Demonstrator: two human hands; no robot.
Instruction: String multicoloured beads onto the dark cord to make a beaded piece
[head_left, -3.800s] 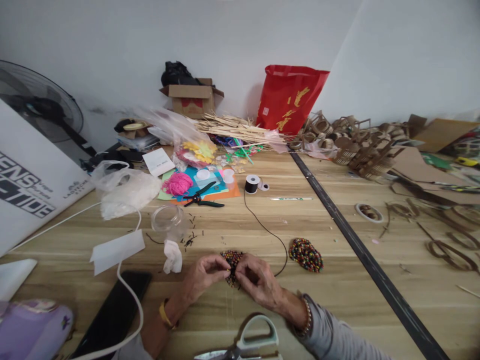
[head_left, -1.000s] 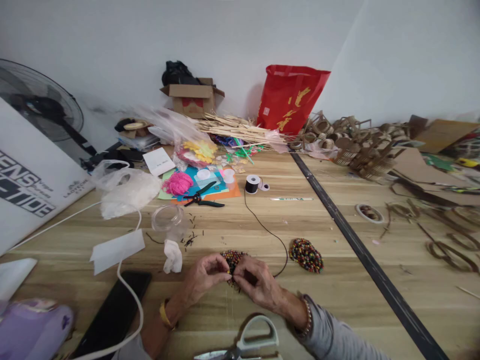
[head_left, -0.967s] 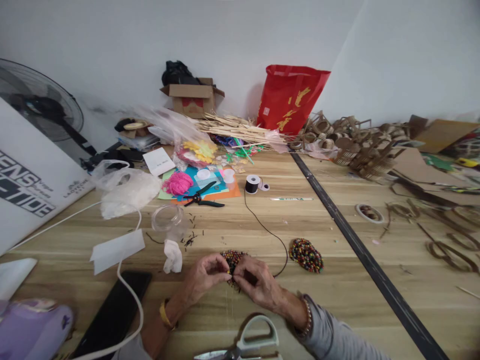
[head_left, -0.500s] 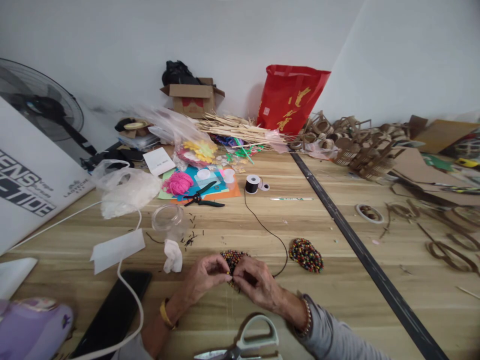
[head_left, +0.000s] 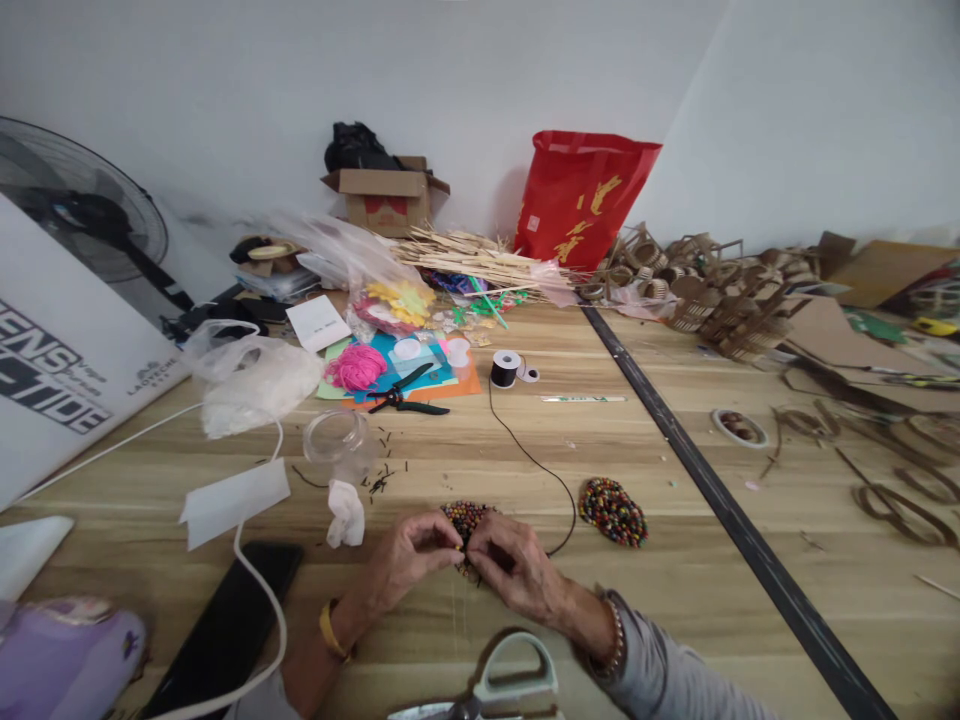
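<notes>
My left hand [head_left: 416, 548] pinches with thumb and forefinger, and a tiny yellowish bead [head_left: 458, 548] shows at its fingertips. Right beside it, almost touching, my right hand [head_left: 517, 562] is closed in a pinch; what it grips is too small to make out. Beneath and behind the fingertips lies a cluster of multicoloured beads [head_left: 466, 518], partly hidden by both hands. A faint thin thread [head_left: 454, 605] hangs below the fingers. To the right rests a coiled bundle of beads [head_left: 613, 511]. Scissors [head_left: 517, 672] with pale handles lie close to me.
A spool of black cord [head_left: 505, 369] stands ahead, its cord trailing toward my right hand. On the left are a clear jar [head_left: 337, 437], a crumpled tissue [head_left: 346, 514], a black phone-like slab [head_left: 232, 620] and a white cable [head_left: 262, 600]. Black-handled pliers [head_left: 409, 400] lie on coloured sheets.
Hardly anything differs. Both hands stay pinched together over the beads, with only a very slight shift of the fingertips.
</notes>
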